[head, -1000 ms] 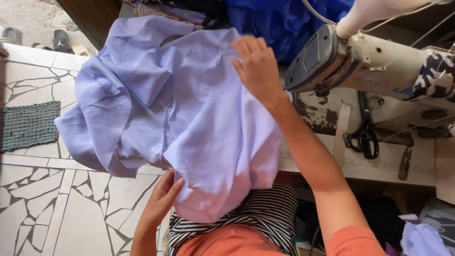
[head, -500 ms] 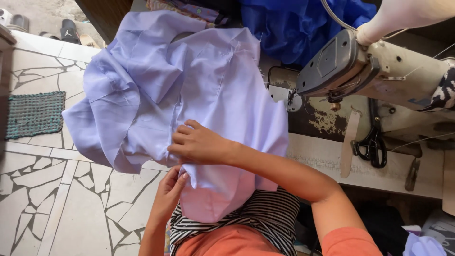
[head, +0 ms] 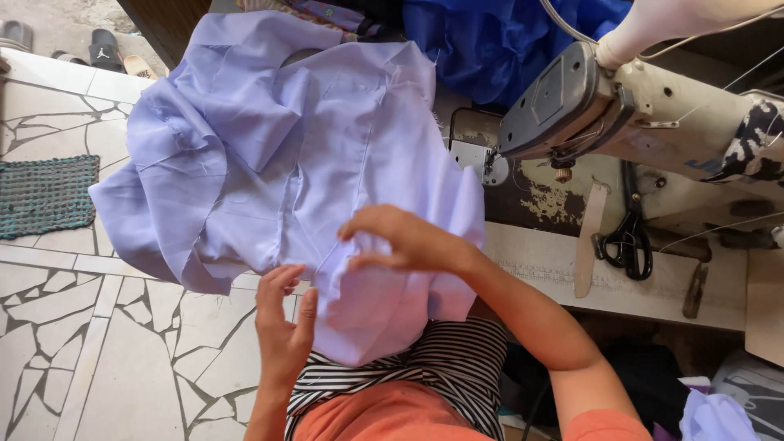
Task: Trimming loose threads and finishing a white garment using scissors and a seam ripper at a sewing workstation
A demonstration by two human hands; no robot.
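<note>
Your right hand (head: 404, 241) is pinching a fold of the lilac cloth (head: 278, 155) near its close edge, fingers curled and gripping the fabric. Your left hand (head: 282, 322) is half open, palm turned toward the hanging flap, its fingers touching that flap from the left without closing on it. The cloth lies spread over the table (head: 539, 261) and spills off its left side above the tiled floor (head: 98, 351), with the near end draped down onto your lap.

To handle this fold well, keep the right pinch light and close to the seam line (it runs from far to near down the middle of the cloth), so you feel both layers. Let the left hand support the flap from beneath and flatten it against the right fingers, which keeps the edges level. Much of the cloth hangs off the left side, so its weight could drag the fold askew; pull some onto the table if it slips.

The sewing machine (head: 588, 106) stands far right, with scissors (head: 627, 237) just near it, both apart from your hands.
</note>
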